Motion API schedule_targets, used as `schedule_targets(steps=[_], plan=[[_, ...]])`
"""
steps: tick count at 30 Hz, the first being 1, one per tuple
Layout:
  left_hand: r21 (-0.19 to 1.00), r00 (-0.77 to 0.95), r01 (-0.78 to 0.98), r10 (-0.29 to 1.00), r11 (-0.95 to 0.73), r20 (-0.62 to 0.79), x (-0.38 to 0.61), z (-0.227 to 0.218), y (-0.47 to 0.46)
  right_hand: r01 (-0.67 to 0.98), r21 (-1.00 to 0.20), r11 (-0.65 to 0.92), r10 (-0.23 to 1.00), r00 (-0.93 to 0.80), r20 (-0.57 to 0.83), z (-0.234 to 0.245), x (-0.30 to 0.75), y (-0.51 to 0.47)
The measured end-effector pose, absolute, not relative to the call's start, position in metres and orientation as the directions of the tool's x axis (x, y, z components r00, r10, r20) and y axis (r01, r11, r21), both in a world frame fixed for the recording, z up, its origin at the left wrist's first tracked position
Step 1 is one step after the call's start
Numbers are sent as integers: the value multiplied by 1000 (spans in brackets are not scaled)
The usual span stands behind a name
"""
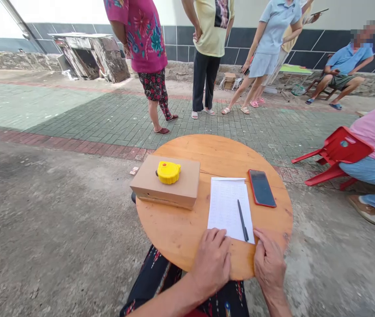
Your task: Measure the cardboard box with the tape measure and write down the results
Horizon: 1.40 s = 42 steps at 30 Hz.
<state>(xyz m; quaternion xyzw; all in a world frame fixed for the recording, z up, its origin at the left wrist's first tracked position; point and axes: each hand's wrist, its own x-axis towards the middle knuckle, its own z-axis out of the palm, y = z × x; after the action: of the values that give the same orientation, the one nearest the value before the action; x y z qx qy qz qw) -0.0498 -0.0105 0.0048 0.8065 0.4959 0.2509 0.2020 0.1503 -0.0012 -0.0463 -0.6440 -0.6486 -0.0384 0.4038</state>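
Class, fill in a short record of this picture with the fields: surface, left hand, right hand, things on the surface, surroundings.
surface: round wooden table
left hand: left hand rests at the near table edge, fingertips on the sheet of paper
right hand: right hand rests at the table edge by the sheet's near corner
things on the surface: black pen on the sheet; red-cased phone; cardboard box with a yellow tape measure on top
surroundings: people standing on paving; red plastic chair

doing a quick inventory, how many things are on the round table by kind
cardboard box: 1
yellow tape measure: 1
sheet of paper: 1
pen: 1
phone: 1
total: 5
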Motion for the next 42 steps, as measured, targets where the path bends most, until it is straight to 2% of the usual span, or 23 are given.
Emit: schedule_targets(steps=[8, 12, 14, 16, 18, 20, 24, 27, 29, 31, 33, 34, 35, 36, 37, 39, 42], plan=[[571, 384, 616, 840, -542, 384, -55, 0, -21, 847, -510, 150, 818, 183, 545, -52, 158, 1], [560, 311, 555, 778, -615, 546, -85, 9, -34, 848, -518, 113, 812, 222, 540, -39, 155, 2], [539, 205, 599, 763, -593, 612, -115, 16, -36, 879, -453, 150, 772, 182, 609, -20, 142, 7], [562, 3, 691, 780, -454, 626, -154, 22, -30, 895, -393, 213, 741, 114, 662, 7, 116, 17], [613, -224, 734, 750, -290, 623, -193, 28, -16, 858, -423, 291, 744, 75, 664, 39, 77, 32], [698, -400, 702, 733, -140, 550, -227, 34, 5, 812, -435, 389, 759, -15, 651, 70, 32, 51], [918, -597, 393, 775, 60, 205, -264, 43, 53, 823, -359, 441, 830, -221, 513, 109, -55, 95], [986, -590, 138, 807, 96, 4, -269, 46, 79, 840, -315, 443, 852, -284, 439, 115, -96, 123], [997, -553, 4, 831, 76, -62, -268, 46, 90, 840, -303, 451, 864, -324, 385, 114, -108, 135], [995, -489, -82, 867, 61, -93, -267, 46, 96, 798, -366, 478, 861, -344, 374, 113, -106, 141], [990, -430, -131, 897, 53, -105, -265, 46, 99, 659, -592, 465, 880, -269, 391, 110, -90, 139], [988, -410, -146, 906, 47, -104, -264, 46, 99, 522, -742, 420, 905, -181, 386, 108, -78, 136], [987, -400, -159, 911, 39, -101, -263, 46, 99, 326, -885, 333, 942, -78, 326, 106, -65, 131], [985, -397, -170, 913, 28, -95, -263, 46, 97, 113, -965, 236, 971, 12, 239, 103, -50, 125], [983, -395, -182, 914, 15, -88, -262, 46, 94, -81, -980, 182, 972, 163, 168, 99, -35, 118], [978, -387, -207, 920, -16, -67, -261, 43, 85, -344, -934, 101, 945, 327, -19, 91, -8, 101], [974, -428, -210, 904, -87, -11, -259, 31, 60, -530, -847, -25, 900, 357, -250, 77, 14, 71]])
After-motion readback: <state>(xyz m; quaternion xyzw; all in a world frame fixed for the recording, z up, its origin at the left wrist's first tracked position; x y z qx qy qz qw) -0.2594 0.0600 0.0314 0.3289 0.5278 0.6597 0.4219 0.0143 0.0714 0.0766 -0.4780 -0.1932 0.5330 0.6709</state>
